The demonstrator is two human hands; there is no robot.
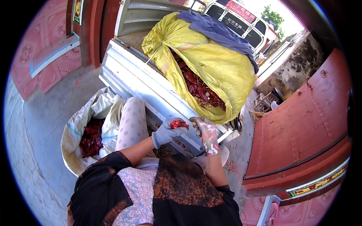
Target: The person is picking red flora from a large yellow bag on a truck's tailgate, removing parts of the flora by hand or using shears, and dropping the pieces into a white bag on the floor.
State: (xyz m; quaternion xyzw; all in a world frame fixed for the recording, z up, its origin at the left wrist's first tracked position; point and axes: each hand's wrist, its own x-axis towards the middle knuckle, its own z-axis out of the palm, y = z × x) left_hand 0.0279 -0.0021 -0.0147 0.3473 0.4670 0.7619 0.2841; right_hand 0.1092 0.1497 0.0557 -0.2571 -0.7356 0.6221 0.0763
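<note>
My left hand (164, 133), in a grey glove, is closed around a few dried red chili peppers (178, 124). Just to its right is my right hand (208, 136), in a glove with a camouflage-patterned cuff. Its thumb and fingers are pinched together; whatever they hold is too small to make out. Beyond both hands, a big yellow woven sack (226, 71) lies on the truck bed, slit along its side. Dark red chili peppers (196, 86) show through that opening. Beside my left leg stands an open white woven sack (71, 145) with more red chili peppers (91, 138) inside.
The truck's pale side panel (137, 81) runs along the yellow sack, right in front of my knees. Blue cloth (217, 27) covers the sack's far side. A red metal door (298, 124) stands at the right, with a crate (263, 102) near the stained wall.
</note>
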